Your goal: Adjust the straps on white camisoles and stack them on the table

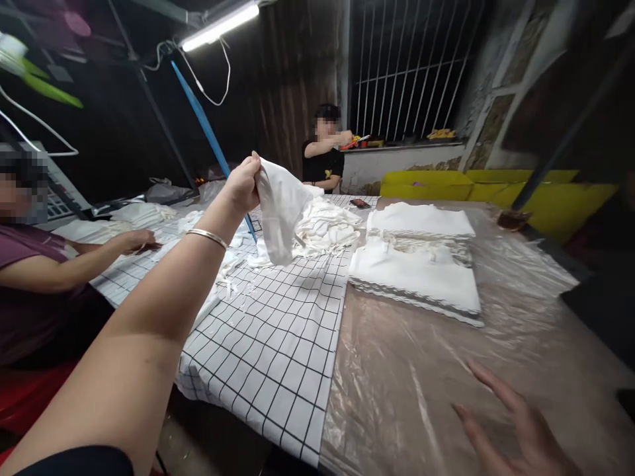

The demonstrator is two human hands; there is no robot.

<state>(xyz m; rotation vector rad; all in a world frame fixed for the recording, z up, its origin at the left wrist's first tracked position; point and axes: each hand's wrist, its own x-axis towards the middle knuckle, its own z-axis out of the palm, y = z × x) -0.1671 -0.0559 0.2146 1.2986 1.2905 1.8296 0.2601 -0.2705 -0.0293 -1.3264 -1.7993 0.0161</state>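
We have a white cloth piece (280,210) dangling from only its top edge over the checked cloth (268,337), so it could well slip free or drag through the loose white heap (325,228) just beyond and tangle there. Our left hand (243,184) is closed tight on that edge, raised far out over the table. Our right hand (516,430) hovers spread open, holding nothing, at the near right above the plastic sheet (421,370), with the folded stacks (421,271) lying farther off.

Matt white cloth piece (280,208), glossy crinkled plastic sheet (421,370), smooth checked fabric (278,330), shiny metal bangle (207,236).
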